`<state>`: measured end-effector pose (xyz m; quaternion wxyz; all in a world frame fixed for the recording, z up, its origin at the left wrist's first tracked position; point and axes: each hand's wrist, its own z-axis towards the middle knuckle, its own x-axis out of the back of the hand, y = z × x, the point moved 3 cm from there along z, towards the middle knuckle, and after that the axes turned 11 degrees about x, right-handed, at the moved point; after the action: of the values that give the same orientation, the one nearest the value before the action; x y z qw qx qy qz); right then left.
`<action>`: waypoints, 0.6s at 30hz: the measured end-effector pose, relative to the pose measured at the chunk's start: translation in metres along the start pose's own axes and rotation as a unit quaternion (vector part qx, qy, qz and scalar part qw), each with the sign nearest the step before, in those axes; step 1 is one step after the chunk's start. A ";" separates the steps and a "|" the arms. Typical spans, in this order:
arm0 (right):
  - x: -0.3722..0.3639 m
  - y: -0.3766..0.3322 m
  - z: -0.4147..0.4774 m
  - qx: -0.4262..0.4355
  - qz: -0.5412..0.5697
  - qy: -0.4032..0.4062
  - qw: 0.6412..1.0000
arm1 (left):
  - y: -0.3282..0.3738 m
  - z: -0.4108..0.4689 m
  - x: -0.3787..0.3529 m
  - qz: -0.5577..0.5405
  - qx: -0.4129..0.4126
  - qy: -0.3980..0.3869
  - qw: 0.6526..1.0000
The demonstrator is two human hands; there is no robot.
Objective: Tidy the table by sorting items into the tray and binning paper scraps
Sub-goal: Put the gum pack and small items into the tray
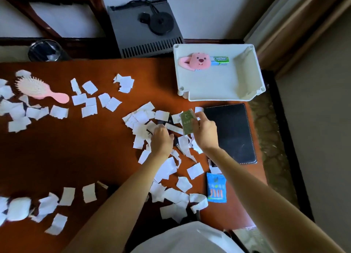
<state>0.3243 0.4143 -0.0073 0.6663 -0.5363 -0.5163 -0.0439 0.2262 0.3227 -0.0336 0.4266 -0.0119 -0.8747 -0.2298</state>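
Table [85,148] – brown top, covered in torn white paper scraps [89,111] from the left edge to the near right, thickest in the middle under the hands.

White tray [218,99] sits at the far right corner. Inside, at its far-left end: pink beaver plush [199,60] with a Doublemint gum pack [220,60] touching its right side.

Black leather pad [231,133] lies flat just in front of the tray, near the right edge.

Pink hairbrush [38,89] at far left, bristles up, handle pointing right, scraps all around it.

Blue packet [216,188] near the right front, beside the right forearm.

Right hand [205,133] – grip closed on a green sachet [187,122], pinched by thumb and fingers and held upright above the scraps, between the central pile and the pad.

Left hand [161,138] is down on the central pile, fingers curled onto scraps and a dark item [163,122]. Fingertips hidden, so can't tell whether its grip has hold of anything.
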 end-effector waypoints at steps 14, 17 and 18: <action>0.015 0.016 -0.005 -0.048 0.013 -0.032 0.998 | 0.001 0.002 0.015 -0.056 -0.004 0.056 0.997; 0.010 0.010 -0.005 -0.047 0.010 -0.052 0.997 | 0.000 -0.013 0.030 -0.112 -0.033 0.071 0.991; 0.010 0.008 -0.004 -0.046 0.009 -0.055 0.997 | 0.001 -0.018 0.035 -0.126 -0.043 0.076 0.988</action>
<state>0.3363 0.4191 -0.0049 0.6122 -0.5725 -0.5444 -0.0319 0.2175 0.3104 0.0031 0.4589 0.0982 -0.8234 -0.3191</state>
